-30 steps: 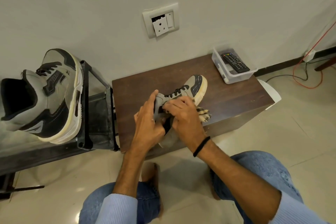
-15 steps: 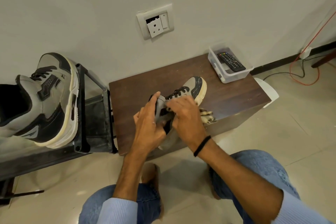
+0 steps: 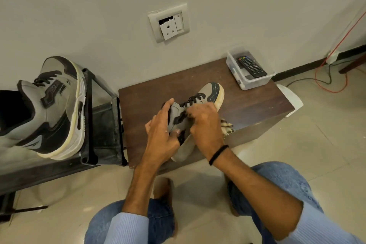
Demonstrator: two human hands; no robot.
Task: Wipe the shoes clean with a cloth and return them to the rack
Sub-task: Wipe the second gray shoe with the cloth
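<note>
Grey-and-black shoe (image 3: 210, 93) with black laces sits in the grip of the left hand (image 3: 162, 130): fingers over the heel collar, thumb on the near side. The right hand (image 3: 206, 125) has its grip closed on a cloth (image 3: 227, 127), knuckles bunched against the lace area. Only a frayed, striped end of the cloth shows past the hand. The shoe rests on the dark wooden worktop (image 3: 247, 109), heel end at its near edge, toe toward its far side. At the worktop's far right corner stands a clear tub (image 3: 252, 83) holding a remote control (image 3: 251, 66). Just left of the worktop, a black metal rack (image 3: 89, 117) carries the second shoe (image 3: 55, 105). Above the worktop is a wall socket (image 3: 168, 24).
</note>
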